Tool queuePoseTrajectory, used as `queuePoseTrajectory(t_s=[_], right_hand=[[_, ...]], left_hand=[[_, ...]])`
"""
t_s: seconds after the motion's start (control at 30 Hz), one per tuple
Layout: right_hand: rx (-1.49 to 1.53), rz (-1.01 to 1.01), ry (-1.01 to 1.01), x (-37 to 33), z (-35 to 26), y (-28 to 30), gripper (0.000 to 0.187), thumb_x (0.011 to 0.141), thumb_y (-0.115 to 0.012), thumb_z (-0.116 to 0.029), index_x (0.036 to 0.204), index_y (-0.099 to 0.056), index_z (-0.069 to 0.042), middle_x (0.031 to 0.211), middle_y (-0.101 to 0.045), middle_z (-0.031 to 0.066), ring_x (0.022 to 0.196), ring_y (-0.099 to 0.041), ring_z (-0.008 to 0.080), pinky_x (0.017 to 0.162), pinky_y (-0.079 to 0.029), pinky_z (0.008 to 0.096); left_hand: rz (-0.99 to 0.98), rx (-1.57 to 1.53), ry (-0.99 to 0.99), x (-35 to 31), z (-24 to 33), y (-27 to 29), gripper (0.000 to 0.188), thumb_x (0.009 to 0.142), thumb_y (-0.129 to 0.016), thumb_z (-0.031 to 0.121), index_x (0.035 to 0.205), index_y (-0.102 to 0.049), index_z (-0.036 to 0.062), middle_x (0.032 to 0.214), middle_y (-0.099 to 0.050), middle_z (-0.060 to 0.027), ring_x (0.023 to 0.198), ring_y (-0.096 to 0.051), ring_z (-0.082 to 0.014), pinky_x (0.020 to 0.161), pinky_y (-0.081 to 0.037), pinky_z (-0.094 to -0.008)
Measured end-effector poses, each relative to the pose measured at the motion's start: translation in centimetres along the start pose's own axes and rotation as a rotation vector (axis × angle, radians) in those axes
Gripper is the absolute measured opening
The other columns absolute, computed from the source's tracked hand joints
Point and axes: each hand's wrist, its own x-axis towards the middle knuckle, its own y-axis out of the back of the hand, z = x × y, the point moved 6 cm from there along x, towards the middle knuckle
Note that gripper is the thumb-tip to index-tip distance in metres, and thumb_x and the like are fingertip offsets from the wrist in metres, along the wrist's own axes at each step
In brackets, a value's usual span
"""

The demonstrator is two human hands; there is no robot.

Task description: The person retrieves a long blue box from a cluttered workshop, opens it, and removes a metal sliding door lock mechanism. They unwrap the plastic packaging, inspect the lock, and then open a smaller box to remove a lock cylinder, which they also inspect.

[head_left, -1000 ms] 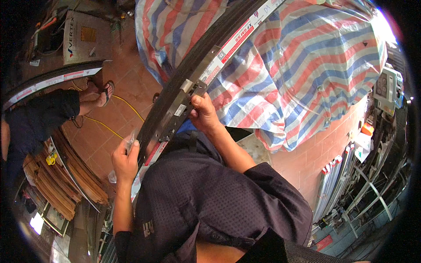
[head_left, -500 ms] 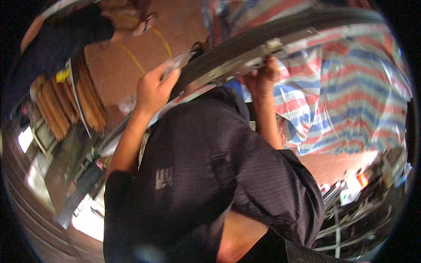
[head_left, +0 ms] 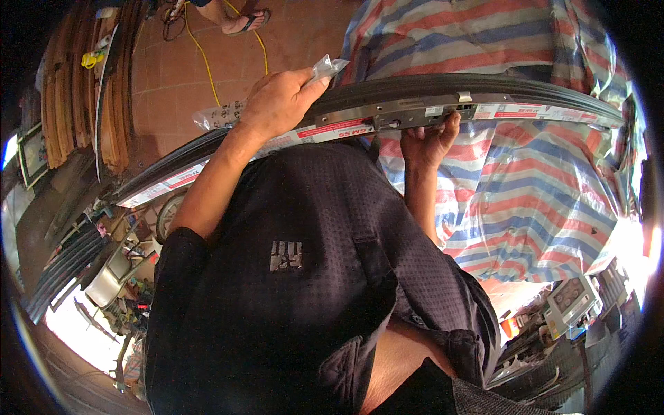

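A long dark metal profile (head_left: pixel 532 88) runs across in front of my body, bowed by the lens, with red-and-white printed film along its near side. A metal plate with slots, holes and a small tab, seemingly a lock strip (head_left: pixel 360 115), is set along its middle. My left hand (head_left: pixel 277 104) is closed on a crumpled clear plastic bag (head_left: pixel 328 67), above the profile; part of the plastic also shows beyond the wrist. Under the lock strip, my right hand (head_left: pixel 429 145) grips the profile from the near side, thumb up against the metal; its other fingers are partly hidden.
Striped red, white and blue sheeting (head_left: pixel 526 200) covers something bulky at the right. Wooden boards (head_left: pixel 69 90) stand at the left. A yellow cable (head_left: pixel 205 66) crosses the tiled floor, near another person's sandalled foot (head_left: pixel 247 22). Assorted tools and parts lie lower left.
My view has shifted and grown sharper. The profile now lies flatter across it. The other person's dark clothing has gone from the upper left. Both hands keep their hold.
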Motion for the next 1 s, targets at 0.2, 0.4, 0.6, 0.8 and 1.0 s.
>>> queuePoseTrajectory(t_s=[0.2, 0.4, 0.6, 0.8, 1.0], right_hand=[[-0.165, 0.402, 0.126, -1.0, 0.0, 3.3, 0.054, 0.085, -0.072, -0.047, 0.129, -0.059, -0.019, 0.124, -0.066, 0.0018, 0.103, -0.065, 0.0216, 0.088, -0.055, 0.0412], [-0.026, 0.234, 0.139, -1.2, 1.7, 4.2, 0.041, 0.079, -0.083, -0.047, 0.096, -0.066, -0.014, 0.08, -0.067, -0.0007, 0.058, -0.055, 0.0109, 0.059, -0.048, 0.0296], [-0.015, 0.166, 0.157, -0.5, 3.0, 4.2, 0.062, 0.076, -0.085, -0.047, 0.117, -0.059, -0.009, 0.091, -0.065, -0.0027, 0.06, -0.05, 0.0074, 0.052, -0.037, 0.0218], [-0.108, 0.268, 0.151, -0.5, 1.7, 1.7, 0.058, 0.085, -0.074, -0.047, 0.124, -0.057, -0.008, 0.092, -0.062, -0.0036, 0.059, -0.044, 0.0034, 0.049, -0.032, 0.0199], [-0.455, 0.492, 0.234, -2.6, 1.0, 0.4, 0.057, 0.093, -0.065, -0.055, 0.122, -0.056, -0.007, 0.092, -0.06, -0.002, 0.062, -0.045, 0.004, 0.05, -0.035, 0.0217]], left_hand=[[0.072, -0.076, -0.123, -1.4, 2.1, 0.6, 0.044, 0.098, -0.055, 0.044, 0.11, -0.071, 0.0053, 0.095, -0.072, -0.0216, 0.092, -0.069, -0.0421, 0.08, -0.051, -0.0485], [0.022, 0.113, -0.138, -3.2, 5.5, 1.3, 0.032, 0.088, -0.073, 0.03, 0.099, -0.071, 0.0004, 0.087, -0.069, -0.0195, 0.08, -0.068, -0.0374, 0.072, -0.05, -0.0429], [-0.028, 0.201, -0.141, -3.4, 5.8, 1.1, 0.03, 0.086, -0.076, 0.027, 0.088, -0.068, -0.0027, 0.075, -0.062, -0.0157, 0.068, -0.063, -0.0281, 0.065, -0.046, -0.0395], [0.037, 0.069, -0.166, -1.0, 3.4, -0.3, 0.037, 0.094, -0.069, 0.035, 0.092, -0.071, -0.0023, 0.081, -0.068, -0.0192, 0.073, -0.067, -0.027, 0.068, -0.048, -0.0391], [0.082, 0.048, -0.155, 1.3, 1.3, -1.6, 0.046, 0.095, -0.067, 0.042, 0.088, -0.071, -0.0036, 0.07, -0.065, -0.0216, 0.065, -0.063, -0.0268, 0.064, -0.047, -0.043]])
